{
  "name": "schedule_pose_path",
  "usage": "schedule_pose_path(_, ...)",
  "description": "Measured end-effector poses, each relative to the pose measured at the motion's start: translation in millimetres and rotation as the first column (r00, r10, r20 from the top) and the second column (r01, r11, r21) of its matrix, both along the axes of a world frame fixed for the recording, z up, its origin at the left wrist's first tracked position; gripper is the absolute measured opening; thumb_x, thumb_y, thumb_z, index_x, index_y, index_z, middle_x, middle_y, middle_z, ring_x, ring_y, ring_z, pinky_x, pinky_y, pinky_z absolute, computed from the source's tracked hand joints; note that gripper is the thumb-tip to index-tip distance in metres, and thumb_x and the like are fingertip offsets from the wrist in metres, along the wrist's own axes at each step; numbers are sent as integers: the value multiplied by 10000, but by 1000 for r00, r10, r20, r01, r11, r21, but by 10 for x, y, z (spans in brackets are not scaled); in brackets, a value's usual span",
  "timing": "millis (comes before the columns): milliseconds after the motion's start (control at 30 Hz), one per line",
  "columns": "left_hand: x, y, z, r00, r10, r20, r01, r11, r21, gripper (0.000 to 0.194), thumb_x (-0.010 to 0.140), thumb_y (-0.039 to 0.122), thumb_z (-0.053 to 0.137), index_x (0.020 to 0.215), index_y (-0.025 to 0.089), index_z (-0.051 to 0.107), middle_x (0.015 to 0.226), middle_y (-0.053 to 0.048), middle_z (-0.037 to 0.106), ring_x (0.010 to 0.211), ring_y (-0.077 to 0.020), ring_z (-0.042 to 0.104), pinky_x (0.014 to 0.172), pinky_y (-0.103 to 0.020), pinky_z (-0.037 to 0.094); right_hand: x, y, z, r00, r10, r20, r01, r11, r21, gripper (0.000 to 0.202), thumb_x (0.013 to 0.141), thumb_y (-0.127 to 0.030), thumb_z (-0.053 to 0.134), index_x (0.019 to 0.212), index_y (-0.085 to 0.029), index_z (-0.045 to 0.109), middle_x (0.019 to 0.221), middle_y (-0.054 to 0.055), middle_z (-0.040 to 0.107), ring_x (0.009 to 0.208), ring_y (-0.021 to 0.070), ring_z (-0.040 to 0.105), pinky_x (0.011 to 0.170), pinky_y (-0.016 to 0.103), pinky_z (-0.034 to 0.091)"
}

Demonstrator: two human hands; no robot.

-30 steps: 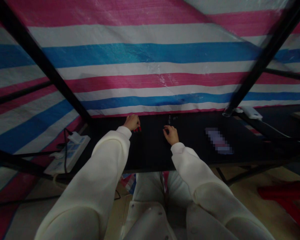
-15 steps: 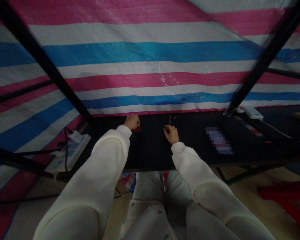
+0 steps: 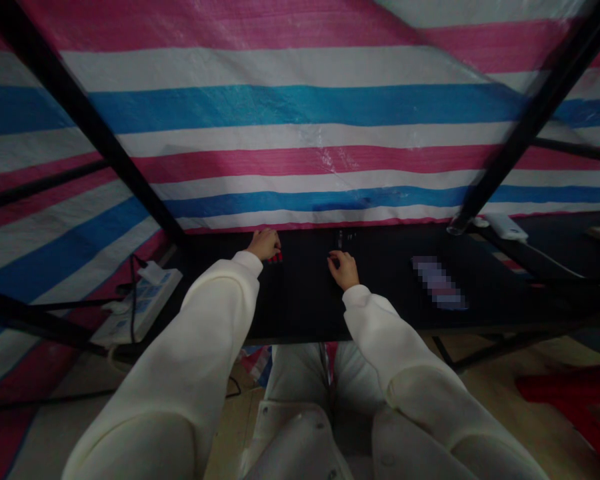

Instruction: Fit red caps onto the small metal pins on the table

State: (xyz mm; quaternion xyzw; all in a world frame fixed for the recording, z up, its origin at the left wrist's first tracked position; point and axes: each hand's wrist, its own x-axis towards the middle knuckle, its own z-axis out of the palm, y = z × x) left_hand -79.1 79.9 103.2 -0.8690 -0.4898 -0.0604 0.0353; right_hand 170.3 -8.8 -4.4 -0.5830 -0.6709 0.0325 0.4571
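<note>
The small red pieces (image 3: pixel 276 257) lie on the black tabletop (image 3: pixel 305 300), right at the fingertips of the left hand (image 3: pixel 265 245). Its grip is bent downward, but whether it pinches one of them I cannot tell (the view is dim and they are tiny). Well apart from them, the right hand (image 3: pixel 345 270) has its thumb and forefinger curled near each other; whether they touch or hold anything is unclear. Small pale-marked items (image 3: pixel 340 239) sit just beyond it, and a pixelated phone-like slab (image 3: pixel 439 283) lies farther right. Nothing has clearly shifted in the last second, which suggests a steady pose.
</note>
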Motion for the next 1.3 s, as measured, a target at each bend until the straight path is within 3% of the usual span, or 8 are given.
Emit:
schedule_pose_path(133, 121, -47, 35, 997, -8, 77, 6, 999, 34, 189, 707, 286, 590, 859, 201, 664, 990, -68, 599, 1008, -244, 472, 871, -396, 324, -2, -8, 4, 999, -9, -34, 10, 1000, 15, 235, 803, -283, 462, 990, -183, 564, 844, 43, 637, 853, 192, 530, 790, 329, 368)
schedule_pose_path(233, 347, -138, 24, 982, -118, 146, 110, 992, 67, 242, 769, 300, 516, 946, 192, 640, 1005, -73, 593, 994, -227, 486, 877, -383, 341, 9, -11, 2, 995, -42, -92, 44, 999, 15, 235, 799, -297, 459, 970, -177, 568, 828, 49, 635, 834, 193, 538, 792, 336, 378)
schedule_pose_path(433, 952, -356, -241, 945, -265, 193, 268, 963, 10, 387, 807, 275, 456, 1187, 214, 495, 1130, -75, 539, 1051, -213, 467, 883, -350, 366, 71, 41, -48, 939, -128, -321, 141, 990, 17, 260, 791, -332, 431, 941, -161, 557, 832, 64, 628, 797, 175, 561, 767, 316, 417)
schedule_pose_path(667, 1415, -435, -595, 949, -95, 300, 89, 996, 32, 509, 833, 220, 389, 1331, 211, 283, 1228, -115, 455, 1089, -232, 433, 859, -377, 368, 103, 125, -118, 902, -211, -377, 203, 977, -61, 248, 764, -302, 420, 921, -171, 560, 825, 67, 629, 792, 183, 569, 756, 331, 430)
schedule_pose_path(833, 1539, -385, -694, 953, -38, 300, 21, 998, 59, 541, 839, 207, 374, 1357, 236, 217, 1242, -112, 441, 1081, -240, 431, 831, -383, 369, 99, 136, -108, 909, -222, -352, 211, 975, -68, 252, 774, -290, 397, 931, -171, 555, 864, 71, 629, 819, 182, 571, 775, 332, 428)
schedule_pose_path(1100, 1619, -281, -685, 945, 14, 326, -38, 997, 66, 279, 819, 189, 433, 1079, 202, 533, 1012, -105, 583, 969, -224, 508, 817, -372, 374, 110, 152, -101, 930, -273, -247, 249, 960, -125, 285, 775, -256, 388, 976, -152, 562, 919, 104, 616, 878, 213, 557, 794, 373, 421)
schedule_pose_path(1200, 1592, -266, -679, 912, 32, 408, -57, 997, 50, 166, 803, 196, 470, 929, 193, 578, 891, -85, 616, 878, -205, 552, 774, -343, 400, 101, 146, -114, 954, -279, -112, 261, 953, -153, 310, 759, -233, 424, 1020, -150, 570, 1071, 130, 572, 1010, 237, 510, 865, 409, 386)
schedule_pose_path(1300, 1499, -281, -710, 828, 50, 559, -60, 998, -1, 119, 770, 204, 517, 870, 194, 582, 803, -56, 626, 775, -175, 576, 710, -309, 431, 48, 145, -141, 964, -263, 30, 264, 947, -184, 351, 766, -256, 451, 1083, -156, 561, 1210, 146, 495, 1149, 273, 415, 957, 483, 286)
